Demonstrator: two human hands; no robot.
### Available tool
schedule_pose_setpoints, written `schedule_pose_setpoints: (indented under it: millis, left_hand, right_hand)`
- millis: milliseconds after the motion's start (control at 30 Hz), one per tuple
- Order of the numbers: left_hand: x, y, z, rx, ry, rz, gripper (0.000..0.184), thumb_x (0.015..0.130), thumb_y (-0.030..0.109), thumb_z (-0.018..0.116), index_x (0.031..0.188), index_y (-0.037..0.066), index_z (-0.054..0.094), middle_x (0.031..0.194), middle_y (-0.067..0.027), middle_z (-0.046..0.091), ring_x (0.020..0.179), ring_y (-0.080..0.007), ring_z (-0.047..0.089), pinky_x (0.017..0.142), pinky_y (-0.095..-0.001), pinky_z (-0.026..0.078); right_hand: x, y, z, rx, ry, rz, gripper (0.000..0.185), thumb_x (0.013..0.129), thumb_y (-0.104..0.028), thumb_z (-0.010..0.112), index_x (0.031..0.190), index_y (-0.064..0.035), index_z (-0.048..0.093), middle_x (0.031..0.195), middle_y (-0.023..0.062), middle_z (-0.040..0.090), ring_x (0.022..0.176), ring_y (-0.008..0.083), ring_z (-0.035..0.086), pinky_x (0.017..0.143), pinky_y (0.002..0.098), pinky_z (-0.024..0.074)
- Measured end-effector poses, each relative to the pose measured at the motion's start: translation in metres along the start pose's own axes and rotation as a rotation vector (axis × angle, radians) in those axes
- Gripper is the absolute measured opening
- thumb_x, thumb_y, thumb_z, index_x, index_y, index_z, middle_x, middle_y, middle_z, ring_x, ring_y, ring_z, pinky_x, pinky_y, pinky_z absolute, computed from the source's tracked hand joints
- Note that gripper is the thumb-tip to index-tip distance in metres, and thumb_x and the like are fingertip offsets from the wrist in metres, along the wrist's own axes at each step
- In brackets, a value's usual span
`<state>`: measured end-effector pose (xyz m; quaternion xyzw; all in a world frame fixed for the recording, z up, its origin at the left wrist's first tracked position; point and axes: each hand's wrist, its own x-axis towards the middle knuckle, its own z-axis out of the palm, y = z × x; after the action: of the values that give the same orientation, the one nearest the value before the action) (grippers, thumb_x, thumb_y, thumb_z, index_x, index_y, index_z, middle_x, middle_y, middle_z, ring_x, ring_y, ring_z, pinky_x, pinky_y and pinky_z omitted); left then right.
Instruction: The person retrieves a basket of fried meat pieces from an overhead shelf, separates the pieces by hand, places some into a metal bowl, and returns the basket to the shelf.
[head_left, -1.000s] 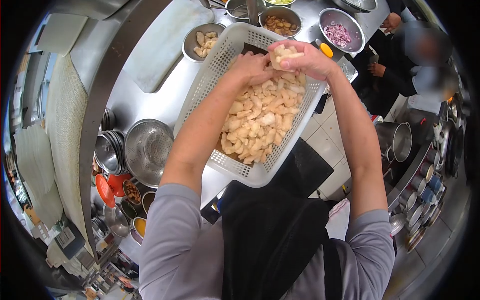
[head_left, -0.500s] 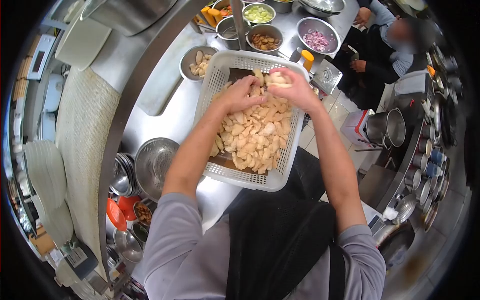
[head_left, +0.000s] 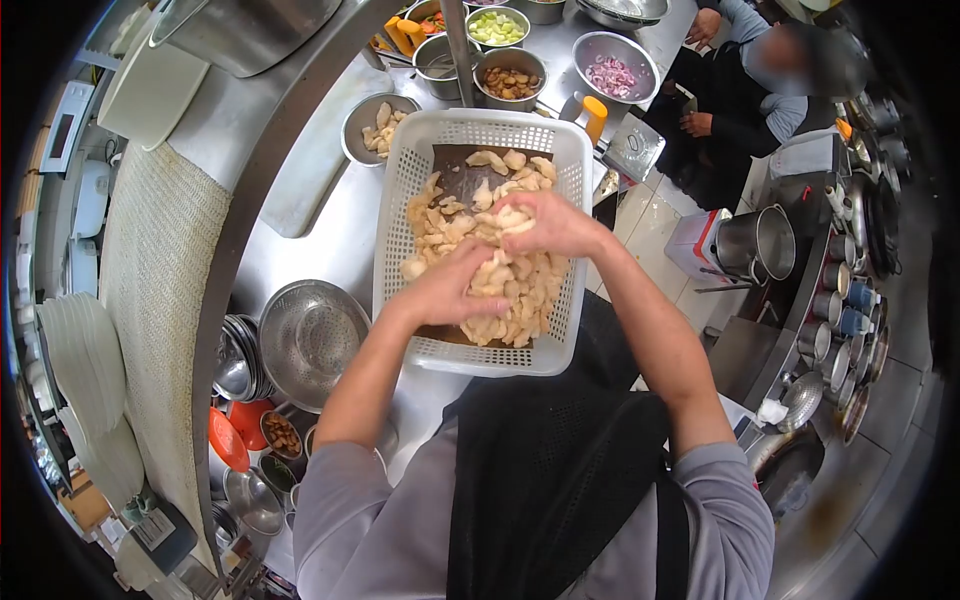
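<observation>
A white perforated plastic basket (head_left: pixel 392 215) sits on the steel counter, with a brown sheet on its bottom. Pale golden battered pieces (head_left: pixel 525 305) are heaped inside, mostly toward my body. My right hand (head_left: pixel 555 225) has its fingers curled around a few of these pieces over the middle of the heap. Just to its lower left, my left hand (head_left: pixel 450 287) reaches into the heap, thumb and fingers apart against the pieces. Some fingertips are hidden among the food. Beyond the basket's left corner stands a steel bowl (head_left: pixel 352 140) with more such pieces.
Behind the basket stand steel bowls of browned chunks (head_left: pixel 510 82), chopped red onion (head_left: pixel 612 75) and green pieces (head_left: pixel 497 28). A colander (head_left: pixel 313 340) is at left, near a white cutting board (head_left: pixel 310 185). A co-worker (head_left: pixel 740 100) is at upper right, beside a pot (head_left: pixel 765 245).
Both hands have moved toward my body from the basket's far end to its middle. Pieces have been shifted about, and more of the brown sheet shows at the far end.
</observation>
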<state>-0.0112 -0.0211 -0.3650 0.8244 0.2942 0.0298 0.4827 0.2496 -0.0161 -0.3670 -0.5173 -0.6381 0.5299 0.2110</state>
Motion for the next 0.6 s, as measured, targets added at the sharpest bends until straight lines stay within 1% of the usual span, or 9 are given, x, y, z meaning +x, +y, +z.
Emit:
schedule_pose_setpoints:
  millis: [33, 133, 167, 267, 333, 400, 467, 567, 600]
  left_hand:
    - [-0.005, 0.002, 0.003, 0.006, 0.027, 0.008, 0.078, 0.086, 0.055, 0.077, 0.142, 0.005, 0.056, 0.147, -0.0240, 0.051, 0.141, -0.0404, 0.047, 0.116, -0.0460, 0.040]
    - [-0.018, 0.016, -0.026, 0.144, -0.097, -0.058, 0.077, 0.086, 0.056, 0.079, 0.141, 0.007, 0.058, 0.144, -0.0226, 0.052, 0.144, -0.0386, 0.043, 0.117, -0.0455, 0.038]
    - [-0.017, 0.018, -0.043, 0.110, -0.100, -0.055, 0.062, 0.088, 0.046, 0.080, 0.134, 0.008, 0.064, 0.140, -0.0200, 0.057, 0.138, -0.0355, 0.050, 0.115, -0.0441, 0.040]
    - [0.009, -0.026, -0.080, -0.098, 0.035, -0.098, 0.049, 0.091, 0.036, 0.078, 0.128, 0.008, 0.066, 0.134, -0.0166, 0.062, 0.128, -0.0318, 0.058, 0.111, -0.0422, 0.043]
    - [0.058, -0.040, -0.076, -0.062, 0.295, 0.024, 0.043, 0.092, 0.028, 0.076, 0.128, 0.007, 0.066, 0.128, -0.0147, 0.066, 0.118, -0.0286, 0.062, 0.108, -0.0403, 0.045]
    - [0.104, -0.048, -0.052, 0.002, 0.428, 0.135, 0.048, 0.092, 0.029, 0.076, 0.132, 0.006, 0.063, 0.128, -0.0162, 0.065, 0.119, -0.0292, 0.061, 0.108, -0.0412, 0.045]
    - [0.134, -0.056, -0.029, 0.230, 0.447, 0.307, 0.055, 0.094, 0.040, 0.071, 0.137, 0.007, 0.061, 0.128, -0.0185, 0.065, 0.119, -0.0325, 0.062, 0.106, -0.0465, 0.045]
    - [0.148, -0.039, -0.012, 0.536, 0.363, 0.052, 0.061, 0.096, 0.052, 0.065, 0.137, 0.007, 0.060, 0.131, -0.0194, 0.063, 0.122, -0.0361, 0.059, 0.104, -0.0518, 0.046]
    - [0.151, -0.038, -0.012, 0.521, 0.299, -0.040, 0.061, 0.096, 0.054, 0.063, 0.136, 0.007, 0.061, 0.132, -0.0191, 0.062, 0.123, -0.0366, 0.058, 0.103, -0.0522, 0.046]
  right_hand:
    - [-0.006, -0.008, 0.004, -0.006, 0.011, -0.008, 0.051, 0.080, -0.023, 0.085, 0.126, -0.0084, 0.068, 0.110, 0.0100, 0.073, 0.104, 0.0186, 0.066, 0.097, 0.0338, 0.0514]
    - [-0.022, -0.015, 0.018, 0.297, -0.087, 0.044, 0.048, 0.083, -0.019, 0.084, 0.126, -0.0083, 0.068, 0.109, 0.0069, 0.072, 0.105, 0.0155, 0.065, 0.097, 0.0321, 0.0513]
    - [-0.028, -0.016, 0.022, 0.359, -0.105, 0.056, 0.049, 0.081, -0.021, 0.083, 0.126, -0.0069, 0.067, 0.108, 0.0057, 0.072, 0.102, 0.0161, 0.065, 0.095, 0.0328, 0.0524]
    - [-0.039, -0.015, 0.030, 0.277, -0.031, -0.099, 0.048, 0.081, -0.019, 0.084, 0.125, -0.0075, 0.068, 0.114, 0.0053, 0.071, 0.107, 0.0132, 0.063, 0.097, 0.0297, 0.0510]
    - [-0.047, -0.018, 0.030, 0.392, -0.059, -0.067, 0.046, 0.084, -0.016, 0.084, 0.126, -0.0085, 0.067, 0.118, 0.0038, 0.069, 0.110, 0.0110, 0.061, 0.100, 0.0286, 0.0499]
    - [-0.052, -0.019, 0.030, 0.413, -0.075, -0.086, 0.045, 0.086, -0.015, 0.083, 0.127, -0.0084, 0.067, 0.119, 0.0028, 0.069, 0.109, 0.0111, 0.062, 0.100, 0.0290, 0.0502]
    - [-0.061, -0.032, 0.024, 0.434, -0.082, -0.083, 0.045, 0.086, -0.014, 0.084, 0.128, -0.0080, 0.067, 0.118, 0.0013, 0.069, 0.108, 0.0102, 0.062, 0.100, 0.0290, 0.0506]
    - [-0.076, -0.033, 0.010, 0.532, -0.025, -0.051, 0.047, 0.086, -0.014, 0.085, 0.128, -0.0074, 0.066, 0.117, -0.0006, 0.068, 0.107, 0.0092, 0.062, 0.098, 0.0287, 0.0510]
    - [-0.082, -0.031, 0.005, 0.579, 0.009, -0.035, 0.047, 0.086, -0.014, 0.085, 0.129, -0.0072, 0.066, 0.117, -0.0011, 0.068, 0.107, 0.0089, 0.062, 0.098, 0.0285, 0.0512]
